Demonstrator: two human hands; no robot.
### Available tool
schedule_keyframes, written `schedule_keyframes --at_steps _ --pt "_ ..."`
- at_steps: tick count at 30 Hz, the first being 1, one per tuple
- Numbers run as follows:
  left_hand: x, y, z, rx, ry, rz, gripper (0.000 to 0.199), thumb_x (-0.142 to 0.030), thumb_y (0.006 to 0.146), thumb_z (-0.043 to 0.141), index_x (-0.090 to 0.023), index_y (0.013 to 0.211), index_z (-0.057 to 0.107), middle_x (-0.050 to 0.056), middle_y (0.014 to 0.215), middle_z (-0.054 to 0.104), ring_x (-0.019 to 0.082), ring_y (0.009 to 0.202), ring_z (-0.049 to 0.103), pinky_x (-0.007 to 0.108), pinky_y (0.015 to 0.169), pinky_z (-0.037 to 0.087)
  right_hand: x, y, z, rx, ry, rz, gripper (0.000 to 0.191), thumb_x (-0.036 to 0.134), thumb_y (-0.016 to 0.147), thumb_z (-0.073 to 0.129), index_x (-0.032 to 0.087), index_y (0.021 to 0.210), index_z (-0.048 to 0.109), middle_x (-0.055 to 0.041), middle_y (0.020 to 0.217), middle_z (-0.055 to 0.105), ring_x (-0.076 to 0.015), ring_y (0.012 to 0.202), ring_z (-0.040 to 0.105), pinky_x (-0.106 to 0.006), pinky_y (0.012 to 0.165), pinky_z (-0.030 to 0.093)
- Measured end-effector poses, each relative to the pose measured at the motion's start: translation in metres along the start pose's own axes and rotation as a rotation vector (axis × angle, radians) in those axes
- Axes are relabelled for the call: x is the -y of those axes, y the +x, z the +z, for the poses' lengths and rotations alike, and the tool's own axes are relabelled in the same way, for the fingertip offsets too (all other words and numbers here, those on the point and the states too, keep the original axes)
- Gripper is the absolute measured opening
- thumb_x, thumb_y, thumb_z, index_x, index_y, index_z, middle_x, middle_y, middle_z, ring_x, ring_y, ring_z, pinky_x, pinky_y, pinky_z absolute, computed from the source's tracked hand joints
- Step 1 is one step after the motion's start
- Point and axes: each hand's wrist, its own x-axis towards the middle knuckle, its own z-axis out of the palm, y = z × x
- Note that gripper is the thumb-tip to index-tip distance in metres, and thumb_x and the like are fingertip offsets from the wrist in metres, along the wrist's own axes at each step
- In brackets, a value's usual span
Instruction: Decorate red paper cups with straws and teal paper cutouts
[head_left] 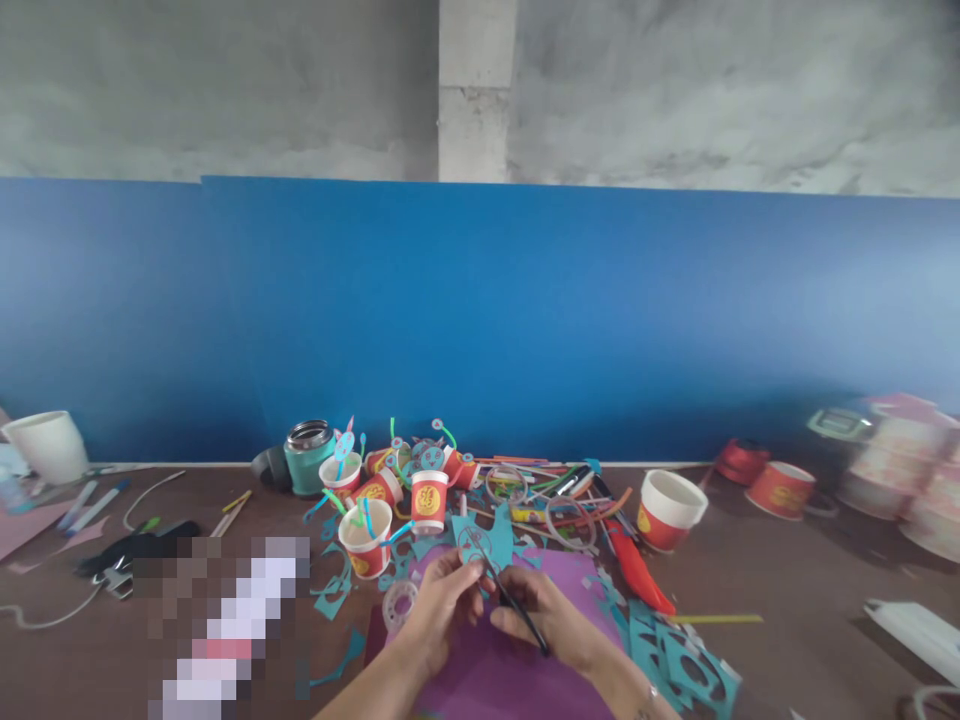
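Note:
My left hand (pixel 448 603) pinches a piece of blue paper (pixel 472 543) that has a round design drawn on it in reddish lines. In my right hand (pixel 541 612) is a pair of black-handled scissors (pixel 525 618), its blades pointing up at the paper's lower edge. Both hands are close together above a purple sheet (pixel 480 680). A roll of clear tape (pixel 399 604) lies beside my left wrist. Blue paper scraps (pixel 675 655) with cut-out holes lie right of my right forearm.
Decorated red-and-white paper cups (pixel 367 545) stand behind my hands. Pens and pipe cleaners (pixel 525 490) are heaped to their right. Stacked cups (pixel 670 510), a teal flask (pixel 309 460) and a yellow strip (pixel 716 619) are farther out. A blue partition (pixel 480 320) closes the back.

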Motion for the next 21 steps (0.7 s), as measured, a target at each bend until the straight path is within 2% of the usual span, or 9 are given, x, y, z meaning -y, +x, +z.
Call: schedule_keyframes --at_steps 6,21 --pt "-0.0034 -0.0017 0.0012 0.017 0.001 0.006 0.035 -0.043 0.059 0.078 -0.014 0.064 0.059 0.001 0.055 0.063 0.005 0.038 0.042 0.019 0.039 0.025 -0.0048 -0.0007 -0.0011 -0.004 -0.023 0.011 0.047 0.060 0.070 0.067 0.017 0.080 0.053 0.0051 0.063 0.041 -0.0078 0.053 0.029 -0.022 0.047 0.023" --pt "-0.0034 -0.0012 0.0000 -0.011 0.007 -0.001 0.038 -0.045 0.056 0.079 -0.015 0.063 0.058 -0.002 0.051 0.059 0.005 0.038 0.042 0.019 0.039 0.026 -0.0039 -0.0005 -0.0030 -0.040 -0.091 0.057 0.049 0.064 0.069 0.065 0.018 0.076 0.052 0.0072 0.056 0.036 -0.0064 0.047 0.027 -0.020 0.042 0.021"
